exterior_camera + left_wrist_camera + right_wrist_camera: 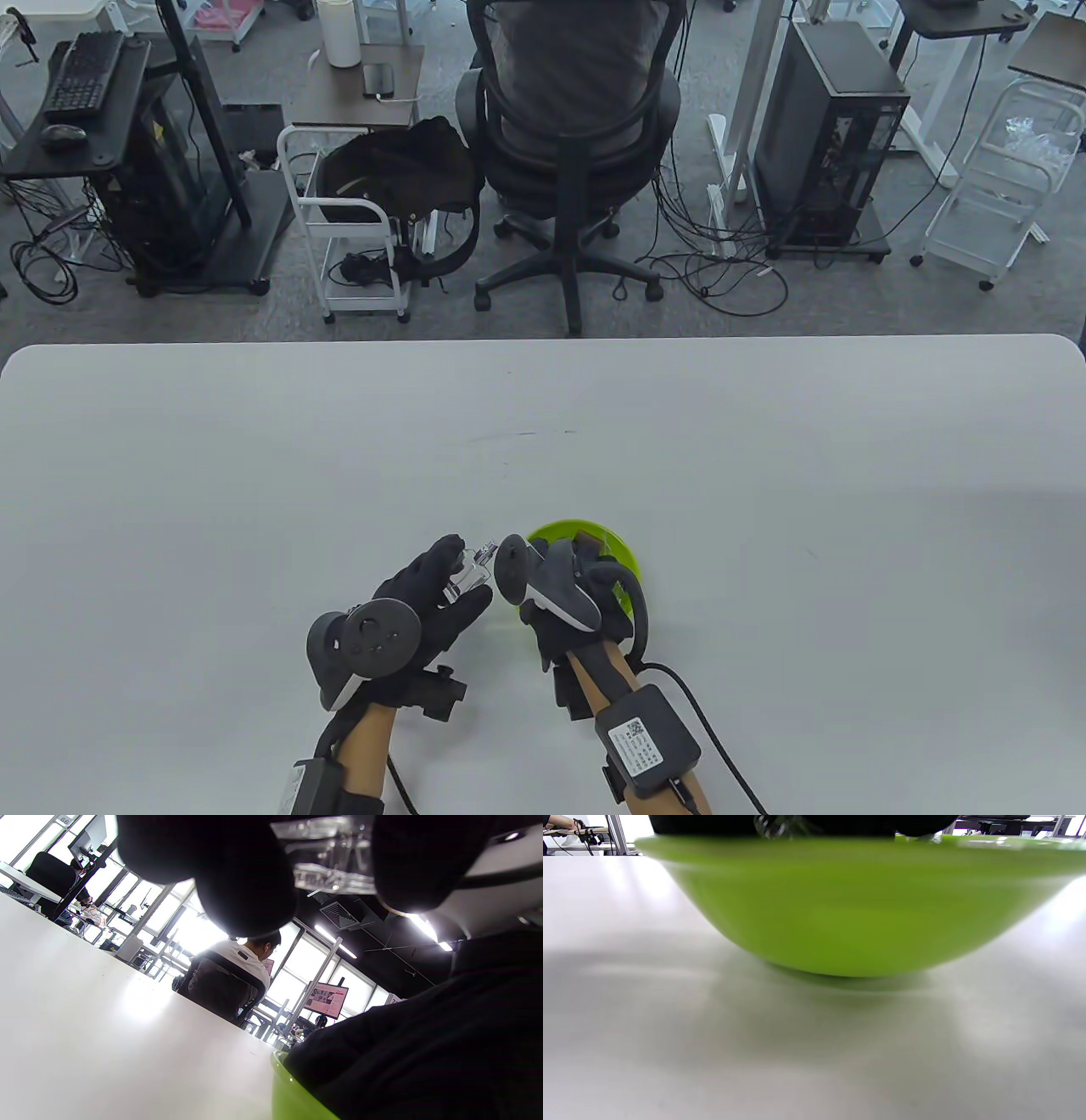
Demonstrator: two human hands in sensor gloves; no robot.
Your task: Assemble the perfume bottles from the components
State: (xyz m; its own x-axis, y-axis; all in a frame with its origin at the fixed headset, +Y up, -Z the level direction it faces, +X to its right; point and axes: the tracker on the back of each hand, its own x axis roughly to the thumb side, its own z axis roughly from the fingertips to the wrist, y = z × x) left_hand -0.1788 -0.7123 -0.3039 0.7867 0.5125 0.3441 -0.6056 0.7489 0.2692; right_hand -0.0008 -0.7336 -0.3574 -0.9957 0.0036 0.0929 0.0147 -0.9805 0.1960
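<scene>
Clear glass bottle [469, 577] in left hand [428, 594], beside green bowl [624, 552]

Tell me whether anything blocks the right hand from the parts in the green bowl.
Nothing visible does. The right hand is already over the green bowl, reaching into it; the bowl's contents are hidden beneath it. The left hand holds the clear bottle beside the bowl.
</scene>
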